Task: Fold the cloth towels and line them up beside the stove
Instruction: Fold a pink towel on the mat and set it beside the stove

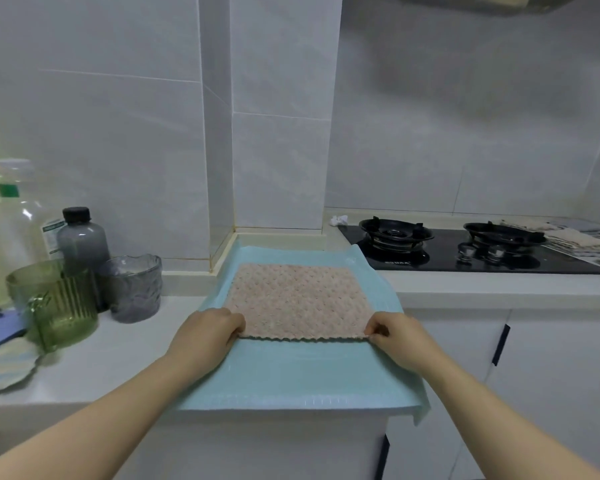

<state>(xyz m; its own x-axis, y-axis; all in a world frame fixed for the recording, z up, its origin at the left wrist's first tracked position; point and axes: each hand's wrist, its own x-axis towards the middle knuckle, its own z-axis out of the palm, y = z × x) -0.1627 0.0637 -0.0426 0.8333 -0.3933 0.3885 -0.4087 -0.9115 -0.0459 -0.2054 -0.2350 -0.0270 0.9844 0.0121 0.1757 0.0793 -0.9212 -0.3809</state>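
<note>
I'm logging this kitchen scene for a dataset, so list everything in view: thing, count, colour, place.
towel: 1, pinkish beige, flat on the mat, near corners held
mat: 1, light blue-green, on the counter left of the stove
stove: 1, black, two burners, right rear counter
cloths: a pile, count unclear, beige and striped, right of the stove
white wad: 1, white, behind the stove's left corner
clear bottle: 1, clear, far left
grey bottle: 1, grey, black cap, left
green cup: 1, green glass, left front
grey cup: 1, grey glass, beside the green cup
striped cloth: 1, pale stripes, left edge
left hand: pinching the towel's near left corner
right hand: pinching the near right corner
</note>
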